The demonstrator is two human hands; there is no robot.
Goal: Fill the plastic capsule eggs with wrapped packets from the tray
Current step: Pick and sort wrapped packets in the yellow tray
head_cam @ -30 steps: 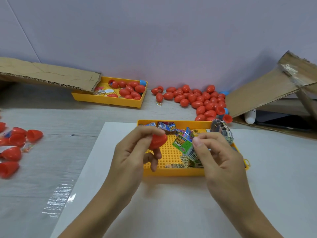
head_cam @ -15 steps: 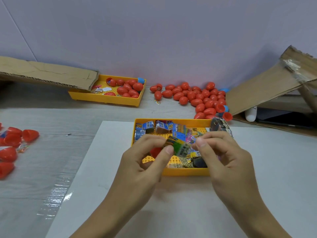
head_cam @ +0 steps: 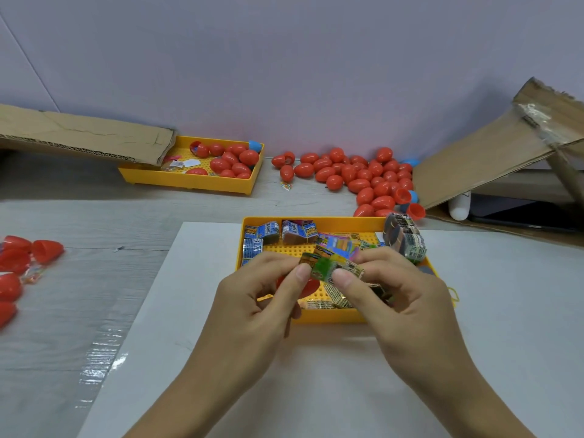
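Observation:
Over the near yellow tray [head_cam: 328,316] both my hands pinch one green wrapped packet [head_cam: 327,267]. My left hand [head_cam: 262,298] takes its left end between thumb and forefinger, and a red capsule half [head_cam: 308,287] is tucked under the curled lower fingers. My right hand [head_cam: 398,295] pinches the packet's right end. Several blue and printed packets [head_cam: 295,230] lie at the tray's far side, with a taller bundle of packets [head_cam: 404,237] leaning at its right corner.
A heap of closed red eggs [head_cam: 357,175] lies by the wall. A second yellow tray [head_cam: 192,181] with eggs sits back left, partly under cardboard [head_cam: 85,135]. Open red halves [head_cam: 28,254] lie at the far left. Cardboard flaps [head_cam: 505,153] rise at the right.
My right hand lifted the green packet from the tray and my left hand, with the red half in it, came across and took the packet's other end. The view has dipped slightly.

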